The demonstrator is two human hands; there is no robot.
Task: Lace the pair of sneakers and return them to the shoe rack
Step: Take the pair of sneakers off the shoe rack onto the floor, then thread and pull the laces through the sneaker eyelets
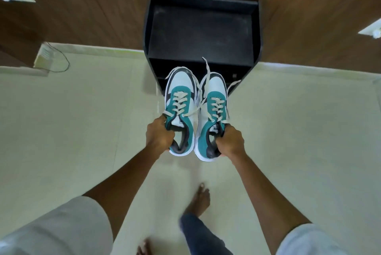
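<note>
Two teal, white and black sneakers hang side by side in the air, toes pointing away from me, in front of a black shoe rack (203, 28). My left hand (159, 135) grips the collar of the left sneaker (180, 110). My right hand (231, 141) grips the collar of the right sneaker (212, 114). Both shoes are laced with cream laces, and the loose ends trail off toward the toes. The rack's top surface is bare; its lower shelves are mostly hidden behind the shoes.
The rack stands against a wooden wall (92, 11) on a pale tiled floor (72, 120). A power strip with a black cable (44, 57) lies at the wall's base on the left. My bare foot (199, 199) is below the shoes.
</note>
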